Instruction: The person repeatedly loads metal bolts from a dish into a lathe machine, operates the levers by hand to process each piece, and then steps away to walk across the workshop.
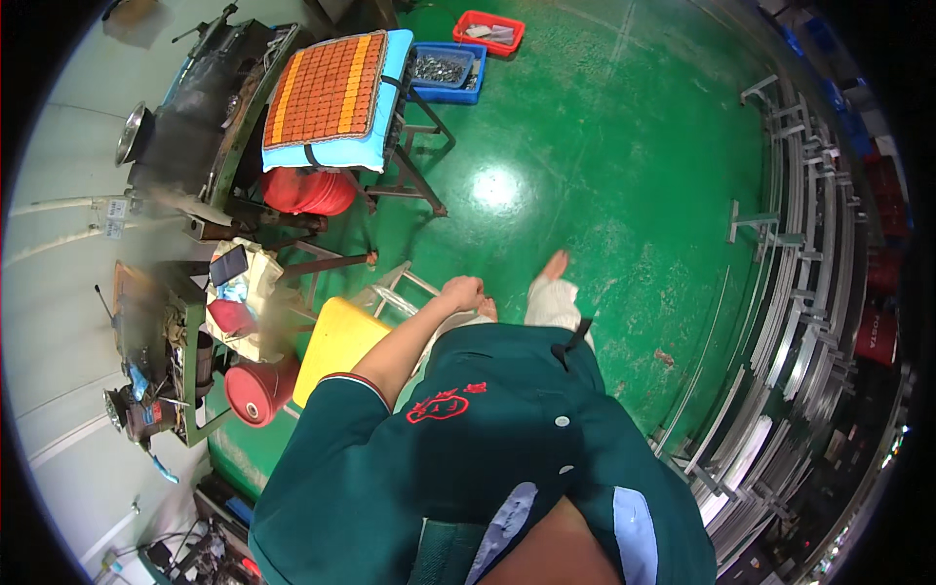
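Note:
My left hand (461, 292) hangs in front of my left thigh, beside the hem of my dark green shirt (507, 390). Its fingers are curled in, and whatever they hold, if anything, is hidden. Close by on the left are a yellow panel (341, 346), which looks like a seat, and a pale metal frame (414, 280). A small black strap-like piece (573, 343) sticks out at the shirt's lower edge. My right hand is out of sight.
To the left stand workbench machines (190, 331), a red bucket (261, 390) and a stool with an orange beaded mat (327, 88). Blue bins (444, 73) of small metal parts and a red tray (489, 32) lie on the green floor (585, 127). Long metal bars (780, 331) fill racks at right.

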A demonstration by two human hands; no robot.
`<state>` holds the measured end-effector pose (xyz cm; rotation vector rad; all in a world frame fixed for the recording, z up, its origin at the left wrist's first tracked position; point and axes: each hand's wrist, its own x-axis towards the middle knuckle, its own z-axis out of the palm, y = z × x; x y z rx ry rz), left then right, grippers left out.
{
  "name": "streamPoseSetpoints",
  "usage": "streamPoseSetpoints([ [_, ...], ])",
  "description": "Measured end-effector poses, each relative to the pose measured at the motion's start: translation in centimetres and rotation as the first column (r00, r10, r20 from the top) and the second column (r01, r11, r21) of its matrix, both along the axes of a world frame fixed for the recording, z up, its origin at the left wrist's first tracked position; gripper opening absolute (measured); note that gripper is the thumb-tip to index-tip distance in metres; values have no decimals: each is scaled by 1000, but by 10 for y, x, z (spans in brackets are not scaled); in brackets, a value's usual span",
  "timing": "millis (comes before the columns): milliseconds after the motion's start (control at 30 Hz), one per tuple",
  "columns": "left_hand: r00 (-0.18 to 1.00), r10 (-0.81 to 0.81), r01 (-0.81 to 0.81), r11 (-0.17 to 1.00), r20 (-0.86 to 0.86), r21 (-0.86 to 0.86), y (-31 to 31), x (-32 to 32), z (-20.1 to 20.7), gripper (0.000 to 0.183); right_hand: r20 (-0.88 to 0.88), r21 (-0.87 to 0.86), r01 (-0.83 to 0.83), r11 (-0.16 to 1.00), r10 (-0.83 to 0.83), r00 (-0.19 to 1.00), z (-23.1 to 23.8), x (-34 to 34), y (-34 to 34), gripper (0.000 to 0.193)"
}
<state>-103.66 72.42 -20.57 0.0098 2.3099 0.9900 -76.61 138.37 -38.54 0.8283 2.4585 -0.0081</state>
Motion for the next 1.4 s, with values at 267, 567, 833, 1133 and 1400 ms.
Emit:
streamPoseSetpoints([
  [267,920,373,-319,890,119,-326,-62,-77,-16,19,323,-554,606,571,-523,789,63,-276,-117,18],
  [567,175,944,-969,216,279,-122,-59,-144,-66,15,-117,-783,-31,621,-98,988,181,-772,-210,16],
  [833,-87,924,-979,-10,373,-204,-20,-196,-95,14,-315,-490,-629,604,550,773,152,-1055,-487,14],
  [1133,139,972,-855,215,191,-471,-120,-391,-169,19,-174,-605,-764,225,899,403,1,-1109,-691,17],
  [1400,-36,989,-965,-73,-146,-251,-282,-591,-302,20,-122,-457,-890,-3,991,59,-125,-1153,-877,30],
])
